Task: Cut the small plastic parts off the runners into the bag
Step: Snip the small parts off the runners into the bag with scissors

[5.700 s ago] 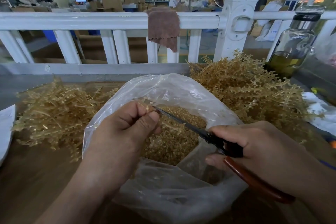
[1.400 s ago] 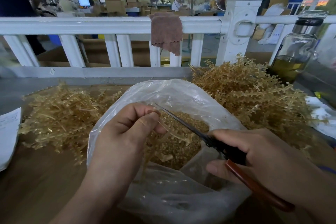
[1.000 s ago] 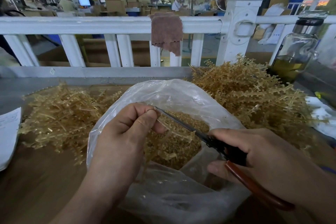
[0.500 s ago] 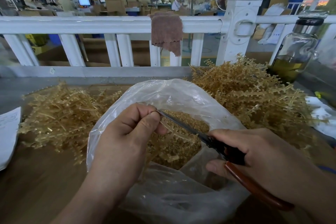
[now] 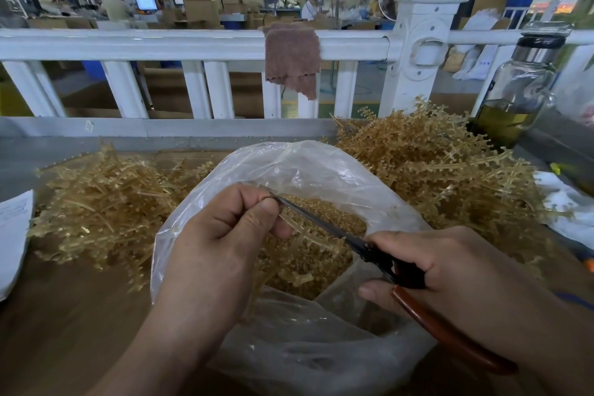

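Over the open bag point(image 5: 305, 164), your left hand point(image 5: 221, 244) pinches 1 runner point(image 5: 300, 231), so I think each cut bit drops onto the small parts point(image 5: 340, 212) below. Your right hand point(image 5: 450, 270) grips the scissors point(image 5: 337, 230), with the tips at your left fingertips. A heap of runners point(image 5: 106, 199) lies left of your left hand, and another heap point(image 5: 434, 164) lies past your right hand, both on the brown table point(image 5: 64, 315). Beyond them stands a white railing point(image 5: 160, 42).

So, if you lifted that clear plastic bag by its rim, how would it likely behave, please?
The clear plastic bag looks thin and crumpled, so it would probably sag floppily. The heap of cut parts inside likely weighs its bottom down, so it may feel bottom-heavy. Its glossy film might slip in a pinch.
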